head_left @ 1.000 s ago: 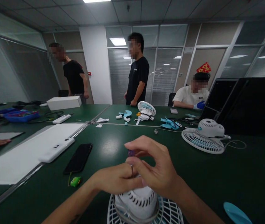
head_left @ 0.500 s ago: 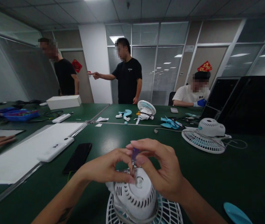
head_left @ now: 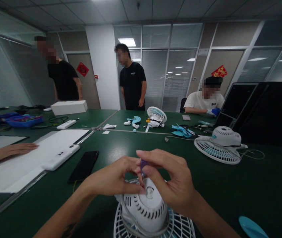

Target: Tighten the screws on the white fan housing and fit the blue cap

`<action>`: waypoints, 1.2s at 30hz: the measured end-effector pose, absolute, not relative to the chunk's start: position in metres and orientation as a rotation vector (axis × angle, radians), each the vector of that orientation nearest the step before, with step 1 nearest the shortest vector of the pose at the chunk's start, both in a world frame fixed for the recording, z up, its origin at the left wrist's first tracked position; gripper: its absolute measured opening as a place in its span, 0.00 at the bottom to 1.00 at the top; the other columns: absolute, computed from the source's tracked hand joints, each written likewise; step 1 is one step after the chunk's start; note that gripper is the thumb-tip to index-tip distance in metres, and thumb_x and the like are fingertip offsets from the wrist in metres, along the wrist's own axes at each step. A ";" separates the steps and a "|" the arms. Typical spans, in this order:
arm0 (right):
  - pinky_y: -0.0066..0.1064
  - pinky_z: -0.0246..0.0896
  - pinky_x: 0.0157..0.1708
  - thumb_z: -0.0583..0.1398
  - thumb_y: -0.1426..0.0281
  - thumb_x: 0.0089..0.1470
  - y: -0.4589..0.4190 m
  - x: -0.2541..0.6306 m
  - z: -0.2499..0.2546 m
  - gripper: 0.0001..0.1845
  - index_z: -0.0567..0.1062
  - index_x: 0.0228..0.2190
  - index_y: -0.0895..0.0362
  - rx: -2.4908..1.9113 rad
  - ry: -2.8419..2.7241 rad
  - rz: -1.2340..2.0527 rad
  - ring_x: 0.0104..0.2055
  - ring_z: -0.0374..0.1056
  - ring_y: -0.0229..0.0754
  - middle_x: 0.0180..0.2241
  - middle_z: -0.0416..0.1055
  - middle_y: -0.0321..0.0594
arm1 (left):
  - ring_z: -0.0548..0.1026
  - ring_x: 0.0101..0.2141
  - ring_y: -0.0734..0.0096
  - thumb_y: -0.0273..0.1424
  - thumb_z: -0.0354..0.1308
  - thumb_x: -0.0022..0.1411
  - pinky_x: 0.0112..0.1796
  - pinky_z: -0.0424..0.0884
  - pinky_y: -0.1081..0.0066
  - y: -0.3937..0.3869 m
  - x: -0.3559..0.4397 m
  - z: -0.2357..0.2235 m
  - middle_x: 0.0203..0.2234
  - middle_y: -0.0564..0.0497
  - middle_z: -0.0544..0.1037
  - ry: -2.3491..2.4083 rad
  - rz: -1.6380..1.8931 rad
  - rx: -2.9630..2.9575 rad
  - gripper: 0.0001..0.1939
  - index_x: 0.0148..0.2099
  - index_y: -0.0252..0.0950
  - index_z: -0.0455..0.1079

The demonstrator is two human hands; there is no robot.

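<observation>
A white fan (head_left: pixel 144 211) lies grille down in front of me, its rounded motor housing facing up and its cord looped around it. My right hand (head_left: pixel 170 178) pinches the purple handle of a small screwdriver (head_left: pixel 143 167), held upright with its shaft pointing down at the top of the housing. The fingertips of my left hand (head_left: pixel 117 175) close around the lower shaft, and its thumb rests on the housing. The screwdriver's tip is hidden behind the fingers.
A black phone (head_left: pixel 83 167) and a white power bank (head_left: pixel 61 157) lie left. Another fan (head_left: pixel 217 150) sits right, near dark monitors (head_left: pixel 262 112). A light blue piece (head_left: pixel 252 227) lies near right. Another person's hand (head_left: pixel 19 149) rests on a white board (head_left: pixel 4 177). Three people are beyond the table.
My hands stay at the same spot on the fan with the screwdriver. The standing person in the middle has lowered a pointing arm. The hand at left has slid right across the board.
</observation>
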State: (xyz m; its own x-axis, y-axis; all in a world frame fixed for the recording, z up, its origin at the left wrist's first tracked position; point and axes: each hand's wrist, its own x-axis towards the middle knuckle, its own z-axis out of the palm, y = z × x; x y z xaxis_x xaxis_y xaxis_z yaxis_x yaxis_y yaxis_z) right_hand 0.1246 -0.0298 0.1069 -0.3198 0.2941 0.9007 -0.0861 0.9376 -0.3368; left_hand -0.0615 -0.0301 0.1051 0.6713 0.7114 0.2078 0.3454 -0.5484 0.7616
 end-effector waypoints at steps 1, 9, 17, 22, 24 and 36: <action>0.25 0.69 0.34 0.58 0.79 0.59 -0.029 0.125 0.106 0.17 0.75 0.49 0.57 -0.163 -1.856 0.376 0.34 0.72 0.34 0.36 0.77 0.39 | 0.75 0.40 0.67 0.31 0.66 0.57 0.44 0.70 0.68 -0.030 -0.061 0.105 0.35 0.52 0.77 0.799 0.666 2.181 0.06 0.32 0.35 0.73; 0.27 0.70 0.36 0.56 0.79 0.60 -0.029 0.123 0.105 0.21 0.72 0.54 0.57 -0.205 -1.886 0.377 0.36 0.71 0.35 0.37 0.76 0.39 | 0.74 0.40 0.67 0.29 0.65 0.56 0.45 0.70 0.68 -0.035 -0.061 0.106 0.38 0.52 0.75 0.835 0.700 2.221 0.06 0.30 0.35 0.70; 0.25 0.67 0.28 0.59 0.76 0.59 -0.025 0.114 0.098 0.23 0.72 0.56 0.53 -0.244 -1.854 0.362 0.31 0.67 0.34 0.35 0.72 0.37 | 0.73 0.38 0.69 0.25 0.60 0.55 0.41 0.71 0.70 -0.037 -0.059 0.106 0.38 0.51 0.75 0.839 0.661 2.228 0.02 0.30 0.34 0.69; 0.29 0.72 0.39 0.55 0.78 0.61 -0.027 0.113 0.101 0.23 0.71 0.56 0.52 -0.198 -1.883 0.410 0.41 0.72 0.37 0.42 0.76 0.40 | 0.73 0.40 0.65 0.28 0.61 0.55 0.45 0.70 0.66 -0.037 -0.059 0.102 0.36 0.51 0.76 0.931 0.688 2.246 0.03 0.32 0.35 0.70; 0.29 0.72 0.40 0.55 0.79 0.61 -0.027 0.113 0.100 0.23 0.71 0.56 0.51 -0.183 -1.871 0.411 0.40 0.73 0.36 0.40 0.77 0.38 | 0.73 0.40 0.64 0.28 0.62 0.54 0.45 0.70 0.65 -0.037 -0.059 0.102 0.36 0.50 0.76 0.945 0.684 2.254 0.05 0.34 0.35 0.70; 0.28 0.70 0.35 0.56 0.76 0.62 -0.029 0.113 0.097 0.25 0.67 0.59 0.51 -0.204 -1.896 0.404 0.35 0.70 0.36 0.36 0.74 0.37 | 0.73 0.37 0.66 0.27 0.60 0.55 0.41 0.70 0.67 -0.037 -0.056 0.105 0.34 0.50 0.76 0.886 0.662 2.224 0.03 0.34 0.34 0.68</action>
